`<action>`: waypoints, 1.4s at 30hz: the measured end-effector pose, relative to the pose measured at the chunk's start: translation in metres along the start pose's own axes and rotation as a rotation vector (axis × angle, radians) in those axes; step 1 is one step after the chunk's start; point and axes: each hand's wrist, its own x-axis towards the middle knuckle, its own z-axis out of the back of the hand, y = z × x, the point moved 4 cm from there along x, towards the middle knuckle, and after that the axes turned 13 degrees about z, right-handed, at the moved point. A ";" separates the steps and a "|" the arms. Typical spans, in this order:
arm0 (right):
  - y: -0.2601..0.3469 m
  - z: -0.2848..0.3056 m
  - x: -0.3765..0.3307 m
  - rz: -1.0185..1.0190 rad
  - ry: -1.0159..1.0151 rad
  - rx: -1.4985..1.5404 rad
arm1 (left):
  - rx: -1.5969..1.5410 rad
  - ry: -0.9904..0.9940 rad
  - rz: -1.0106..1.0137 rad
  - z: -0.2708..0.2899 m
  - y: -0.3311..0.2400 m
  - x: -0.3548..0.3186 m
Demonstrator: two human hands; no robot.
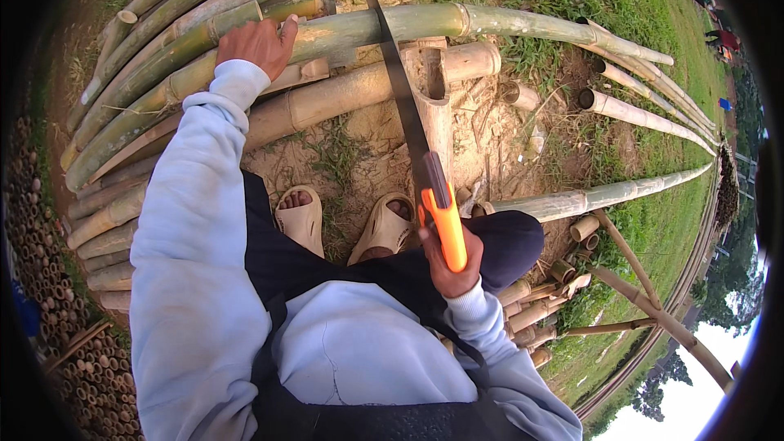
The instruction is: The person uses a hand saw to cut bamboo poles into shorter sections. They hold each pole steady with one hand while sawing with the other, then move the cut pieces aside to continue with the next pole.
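Note:
My right hand (454, 268) is wrapped round the orange handle of a hand saw (400, 86). Its long dark blade points away from me and lies across a long green bamboo pole (351, 28); I cannot tell how deep the teeth sit. To the left of the blade, my left hand (258, 45) rests on the same pole with its fingers curled over the top and the thumb apart. Beneath the pole, a tan bamboo piece (327, 100) lies crosswise by a notched bamboo post (433, 106).
Several cut bamboo lengths (110, 220) lie side by side at the left. Long poles (645, 110) stretch to the right, one near my right knee (523, 245). Short bamboo pieces (535, 314) are piled at lower right. My sandalled feet (302, 216) stand on bare soil.

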 end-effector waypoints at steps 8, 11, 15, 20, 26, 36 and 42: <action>-0.015 -0.014 0.077 0.022 -0.051 -0.006 | -0.014 -0.009 0.009 0.004 -0.011 0.000; -0.012 -0.035 0.140 0.293 -0.115 -0.050 | -0.025 0.005 -0.036 0.009 -0.017 0.005; -0.037 -0.025 0.044 0.033 -0.068 0.064 | -0.007 -0.018 -0.026 0.008 -0.002 0.013; -0.002 0.005 -0.064 0.074 -0.027 -0.155 | 0.001 0.029 0.048 0.005 0.002 -0.002; -0.022 -0.033 0.130 0.293 -0.147 -0.028 | -0.014 -0.015 -0.013 0.006 -0.017 0.004; 0.011 0.022 -0.067 0.078 -0.002 -0.228 | -0.033 0.012 0.034 0.002 -0.001 -0.001; -0.019 -0.020 0.081 0.158 -0.094 -0.068 | -0.030 0.042 0.000 0.005 -0.014 0.006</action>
